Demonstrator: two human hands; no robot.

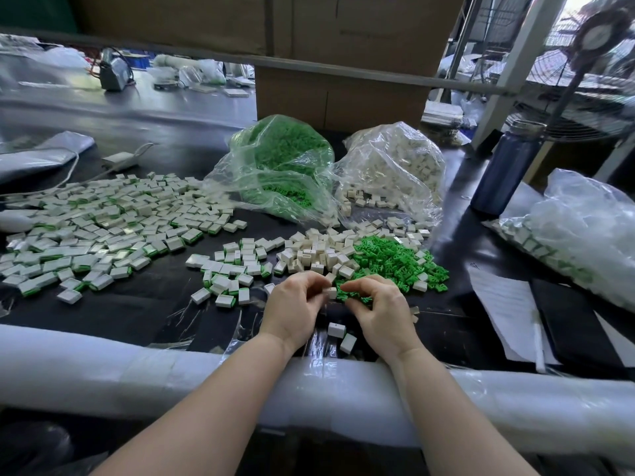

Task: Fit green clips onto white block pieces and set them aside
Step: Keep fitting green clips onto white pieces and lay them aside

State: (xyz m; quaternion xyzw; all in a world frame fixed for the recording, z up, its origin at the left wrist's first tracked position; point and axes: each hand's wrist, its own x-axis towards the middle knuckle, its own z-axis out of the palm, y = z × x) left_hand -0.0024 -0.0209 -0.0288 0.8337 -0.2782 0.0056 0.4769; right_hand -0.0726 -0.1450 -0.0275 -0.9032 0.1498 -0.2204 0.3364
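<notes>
Both hands meet at lower centre of frame over the dark table (144, 304); left hand (295, 307) has fingers curled, pinching a small white block piece (332, 292) at its fingertips, right hand (381, 309) also curled, fingertips at the same piece from the right side, over the near edge of the loose green clips pile (395, 261); whether a clip is already in the right fingers, cannot tell. Green pile sits just right of centre, touching a heap of bare white block pieces (316, 250) to its left. Two more white pieces (342, 334) lie on the table between the wrists, near the padded table edge (103, 365) wrapped in clear film. Finished pieces with green showing: small cluster (233, 269) left of the hands, and a big spread (103, 221) filling the left middle of frame. Behind, upper centre, an open clear bag of green clips (281, 159), beside it to the right a clear bag of white pieces (395, 159) spilling some out. Right edge: another clear bag (577, 235) with pieces inside, papers (505, 310) and a dark flat pad under it, blue bottle (508, 170) upright at right middle. Cardboard box (343, 97) at top centre, fan (594, 46) upper right, white cable and adapter (118, 158) upper left
</notes>
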